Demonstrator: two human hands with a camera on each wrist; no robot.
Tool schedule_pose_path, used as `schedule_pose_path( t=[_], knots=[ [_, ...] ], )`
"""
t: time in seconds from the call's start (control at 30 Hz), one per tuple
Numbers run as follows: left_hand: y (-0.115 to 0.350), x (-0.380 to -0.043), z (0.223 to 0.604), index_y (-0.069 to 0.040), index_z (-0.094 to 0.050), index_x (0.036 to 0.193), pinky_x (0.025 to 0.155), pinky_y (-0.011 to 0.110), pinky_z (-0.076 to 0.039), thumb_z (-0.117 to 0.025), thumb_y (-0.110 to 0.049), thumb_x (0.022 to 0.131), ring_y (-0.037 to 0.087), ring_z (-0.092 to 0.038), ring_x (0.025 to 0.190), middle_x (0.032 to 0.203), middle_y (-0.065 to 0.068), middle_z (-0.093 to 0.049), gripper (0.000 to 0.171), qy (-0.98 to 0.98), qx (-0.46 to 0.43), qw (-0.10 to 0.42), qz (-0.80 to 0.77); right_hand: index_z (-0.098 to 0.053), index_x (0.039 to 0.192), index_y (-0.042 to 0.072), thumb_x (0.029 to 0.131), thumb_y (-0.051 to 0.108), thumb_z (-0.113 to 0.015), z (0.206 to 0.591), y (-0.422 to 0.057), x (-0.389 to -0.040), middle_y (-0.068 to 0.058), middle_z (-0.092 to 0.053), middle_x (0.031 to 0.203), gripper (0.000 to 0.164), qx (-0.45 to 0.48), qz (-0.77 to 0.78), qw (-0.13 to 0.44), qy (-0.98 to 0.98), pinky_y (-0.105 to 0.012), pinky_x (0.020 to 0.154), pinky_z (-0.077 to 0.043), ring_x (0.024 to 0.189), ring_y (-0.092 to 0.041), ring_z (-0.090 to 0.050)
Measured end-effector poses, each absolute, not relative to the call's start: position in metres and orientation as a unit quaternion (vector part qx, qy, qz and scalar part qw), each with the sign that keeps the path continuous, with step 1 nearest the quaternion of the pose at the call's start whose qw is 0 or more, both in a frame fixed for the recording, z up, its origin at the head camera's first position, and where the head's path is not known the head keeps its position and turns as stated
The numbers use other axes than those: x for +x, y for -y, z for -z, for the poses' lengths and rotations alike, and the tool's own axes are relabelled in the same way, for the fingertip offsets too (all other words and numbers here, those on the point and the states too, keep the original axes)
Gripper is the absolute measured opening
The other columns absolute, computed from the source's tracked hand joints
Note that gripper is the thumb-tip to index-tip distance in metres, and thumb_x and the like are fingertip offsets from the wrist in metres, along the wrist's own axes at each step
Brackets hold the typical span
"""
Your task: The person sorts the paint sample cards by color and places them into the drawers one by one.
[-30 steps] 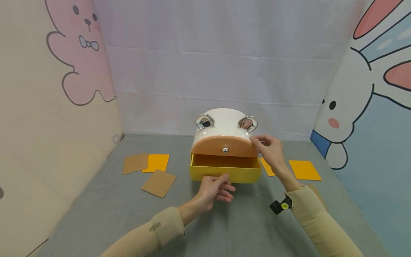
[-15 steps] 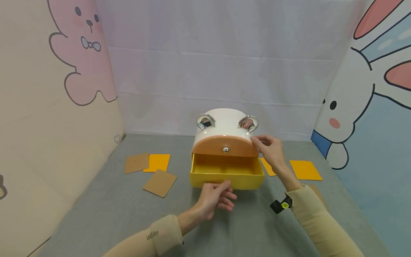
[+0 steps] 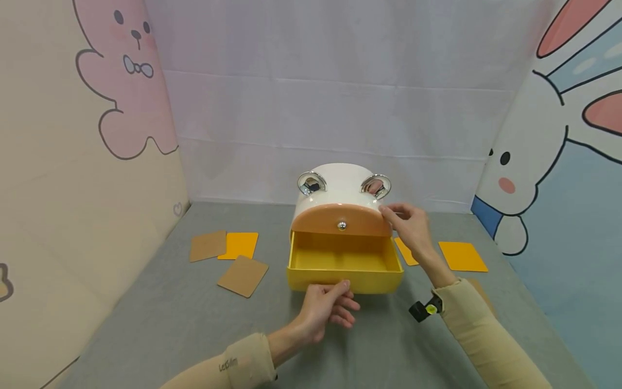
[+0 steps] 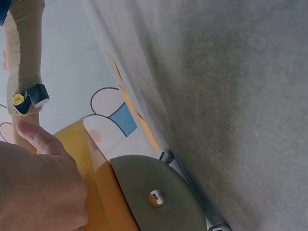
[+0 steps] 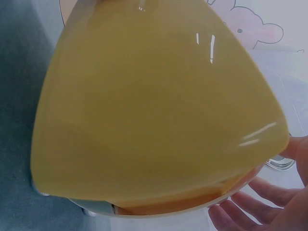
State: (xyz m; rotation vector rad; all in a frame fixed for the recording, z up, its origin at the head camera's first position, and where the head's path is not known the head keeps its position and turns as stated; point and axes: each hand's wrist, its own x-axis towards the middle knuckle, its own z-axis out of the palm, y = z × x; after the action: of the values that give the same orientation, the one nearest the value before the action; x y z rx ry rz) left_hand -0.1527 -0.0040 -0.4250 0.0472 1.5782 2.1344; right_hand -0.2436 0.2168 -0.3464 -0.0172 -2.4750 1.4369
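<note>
Evidently, an open-topped, glossy yellow drawer (image 3: 373, 281) is held well out from the base of a rounded, shiny white cabinet (image 3: 342, 181), set toward the far side of a grey cloth-covered table (image 3: 160, 329). The drawer's interior is exposed just below a semicircular orange front panel (image 3: 316, 220), on which a round silver knob (image 3: 342, 225) is mounted.

For the step to be done well, the pull should be kept level, straight and slow, so that neither side of the drawer is jammed and its rear edge is not brought off its support. The cabinet should be steadied with light pressure throughout, since so smooth a body could easily be dragged forward or tipped.

At the middle of the drawer's front wall, a narrow pinch appears to be made by the thumb and index finger of the left hand (image 3: 322, 312); whatever is caught between them is hidden. The remaining fingers are fanned loosely below. By the right hand (image 3: 410, 227), the cabinet's front edge is touched beside the orange panel, the thumb and fingers being set well apart and barely bent in the right wrist view. How hard it is pressed cannot be told.
</note>
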Motion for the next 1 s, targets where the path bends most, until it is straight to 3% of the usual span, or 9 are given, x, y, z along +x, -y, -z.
schedule_pose_path(
  t=[0.2, 0.4, 1.0],
  knots=[
    [0.005, -0.147, 0.427, 0.0, -0.067, 0.09, 0.048, 0.029, -0.056, -0.064, -0.039, 0.091, 0.013, -0.065, 0.05, 0.071, 0.005, -0.072, 0.039, -0.576, 0.017, 0.236, -0.783, -0.065, 0.114, 0.003, 0.091, 0.048, -0.061, 0.347, -0.216, -0.244, -0.017, -0.067, 0.112, 0.051, 0.0, -0.495, 0.141, 0.857, -0.023, 0.079, -0.053, 0.107, -0.029, -0.063],
    [0.006, -0.142, 0.427, 0.0, -0.067, 0.09, 0.047, 0.028, -0.055, -0.064, -0.039, 0.091, 0.013, -0.065, 0.049, 0.07, 0.005, -0.072, 0.039, -0.576, 0.007, 0.236, -0.782, -0.066, 0.112, 0.002, 0.091, 0.045, -0.062, 0.348, -0.215, -0.244, -0.017, -0.068, 0.11, 0.048, 0.005, -0.497, 0.15, 0.855, -0.014, 0.073, -0.05, 0.106, -0.029, -0.064],
    [0.007, -0.127, 0.428, -0.001, -0.068, 0.086, 0.045, 0.027, -0.053, -0.064, -0.037, 0.091, 0.011, -0.063, 0.046, 0.065, 0.002, -0.07, 0.036, -0.572, 0.01, 0.251, -0.781, -0.066, 0.113, 0.002, 0.092, 0.045, -0.06, 0.347, -0.219, -0.244, -0.018, -0.067, 0.111, 0.049, 0.006, -0.491, 0.15, 0.858, -0.014, 0.073, -0.052, 0.1, -0.023, -0.064]
  ],
)
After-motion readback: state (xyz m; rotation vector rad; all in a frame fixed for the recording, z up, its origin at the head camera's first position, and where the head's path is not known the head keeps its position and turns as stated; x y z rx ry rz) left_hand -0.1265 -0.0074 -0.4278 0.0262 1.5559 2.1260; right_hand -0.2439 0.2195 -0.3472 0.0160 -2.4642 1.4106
